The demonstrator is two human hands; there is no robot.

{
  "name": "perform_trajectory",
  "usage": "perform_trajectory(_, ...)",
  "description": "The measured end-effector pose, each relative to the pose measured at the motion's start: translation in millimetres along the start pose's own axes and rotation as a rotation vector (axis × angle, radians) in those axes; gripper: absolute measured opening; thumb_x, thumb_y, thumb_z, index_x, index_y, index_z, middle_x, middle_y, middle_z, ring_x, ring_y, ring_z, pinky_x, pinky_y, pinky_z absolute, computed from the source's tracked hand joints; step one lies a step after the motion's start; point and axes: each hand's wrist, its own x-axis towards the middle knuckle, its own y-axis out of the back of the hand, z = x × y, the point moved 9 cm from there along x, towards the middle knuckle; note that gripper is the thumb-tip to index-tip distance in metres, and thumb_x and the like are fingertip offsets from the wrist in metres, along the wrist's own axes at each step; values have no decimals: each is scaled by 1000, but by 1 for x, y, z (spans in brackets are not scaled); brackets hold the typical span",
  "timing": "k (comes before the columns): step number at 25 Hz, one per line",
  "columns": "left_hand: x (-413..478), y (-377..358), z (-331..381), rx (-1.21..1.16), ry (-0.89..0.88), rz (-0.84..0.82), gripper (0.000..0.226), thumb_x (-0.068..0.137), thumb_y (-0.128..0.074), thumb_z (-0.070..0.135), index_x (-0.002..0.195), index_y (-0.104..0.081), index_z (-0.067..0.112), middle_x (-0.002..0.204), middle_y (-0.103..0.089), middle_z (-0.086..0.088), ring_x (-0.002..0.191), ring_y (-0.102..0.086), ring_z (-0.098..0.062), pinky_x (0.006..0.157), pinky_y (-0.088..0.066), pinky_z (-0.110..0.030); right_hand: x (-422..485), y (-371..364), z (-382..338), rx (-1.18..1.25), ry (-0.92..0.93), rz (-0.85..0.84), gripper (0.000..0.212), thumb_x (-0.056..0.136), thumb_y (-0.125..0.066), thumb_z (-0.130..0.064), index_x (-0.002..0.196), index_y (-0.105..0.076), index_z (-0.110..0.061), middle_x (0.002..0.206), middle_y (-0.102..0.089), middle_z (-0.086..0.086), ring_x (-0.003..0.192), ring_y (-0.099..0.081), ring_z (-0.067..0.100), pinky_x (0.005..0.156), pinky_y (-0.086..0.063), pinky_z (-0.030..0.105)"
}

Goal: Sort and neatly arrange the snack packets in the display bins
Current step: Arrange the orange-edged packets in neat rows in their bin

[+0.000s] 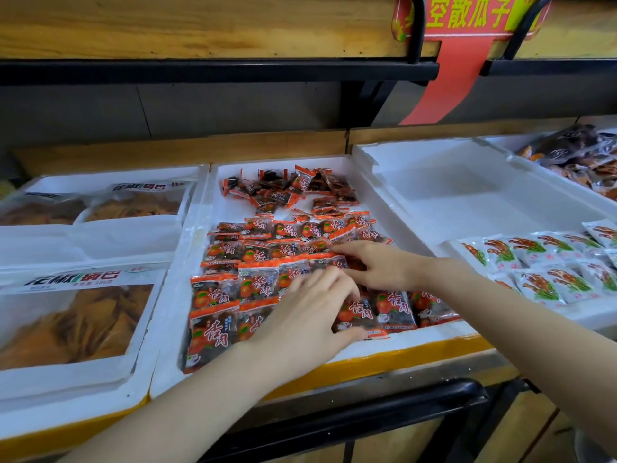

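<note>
While the left hand (310,315) and right hand (377,265) rest flat, fingers spread, on snack packets (233,262) at 6 o'clock in the white bin (417,340), one careless shove could skew those neat rows toward the loose pile (287,188) at 12.

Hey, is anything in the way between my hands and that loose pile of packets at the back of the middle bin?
Nothing raised. The left hand and right hand rest on the neat rows, which lie flat between them and the loose pile; reaching over them looks clear.
</note>
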Motion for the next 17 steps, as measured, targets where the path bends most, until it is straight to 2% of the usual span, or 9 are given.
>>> perform_trajectory(2, 7, -3, -11, 78, 46, -35, 64, 91, -46, 58, 144, -29, 28, 157, -12, 10, 144, -1, -4, 118, 5, -30, -7, 7, 1, -17, 5, 125, 53, 100, -37, -33, 148, -24, -14, 155, -23, 4, 144, -15, 16, 116, -7, 26)
perform_trajectory(4, 14, -10, -21, 154, 78, -120, 77, 92, -35, 63, 153, -8, 23, 160, 11, 8, 146, 17, -8, 119, 11, -38, -21, 11, 15, 14, -90, 195, 56, 100, -30, -36, 150, -14, -14, 157, -12, 3, 145, -4, 15, 114, 2, 24)
perform_trajectory(5, 16, -14, -24, 171, 88, -176, 81, 92, -31, 65, 154, 0, 22, 159, 17, 7, 145, 21, -9, 119, 12, -39, -29, 6, 21, 2, -131, 166, 60, 100, -29, -40, 150, -9, -13, 158, -7, 3, 145, 0, 15, 112, 4, 21)
perform_trajectory(7, 18, -25, -29, 151, 102, -291, 85, 92, -27, 66, 153, 10, 20, 158, 23, 6, 143, 24, -10, 119, 12, -35, -43, -11, 27, -72, -160, 65, 67, 98, -26, -46, 150, -2, -12, 158, 1, 3, 145, 5, 13, 111, 7, 19)
perform_trajectory(9, 19, -33, -32, 123, 105, -365, 87, 92, -26, 67, 151, 16, 19, 156, 27, 5, 142, 26, -9, 117, 13, -32, -51, -20, 24, -91, -114, 6, 65, 99, -24, -45, 150, 2, -14, 158, 7, 0, 144, 10, 8, 108, 10, 15)
perform_trajectory(14, 18, -38, -34, 142, 90, -420, 88, 91, -23, 69, 148, 22, 20, 153, 33, 5, 140, 30, -9, 115, 15, -30, -57, -23, 10, -40, -16, -98, 61, 100, -21, -42, 149, 9, -20, 155, 15, -10, 132, 21, -8, 90, 21, -6)
perform_trajectory(17, 18, -38, -33, 140, 75, -400, 86, 91, -22, 68, 149, 21, 19, 153, 33, 4, 140, 30, -10, 116, 14, -31, -58, -26, 8, -80, -4, -131, 63, 99, -18, -45, 147, 15, -20, 154, 20, -9, 132, 25, -6, 94, 22, 0)
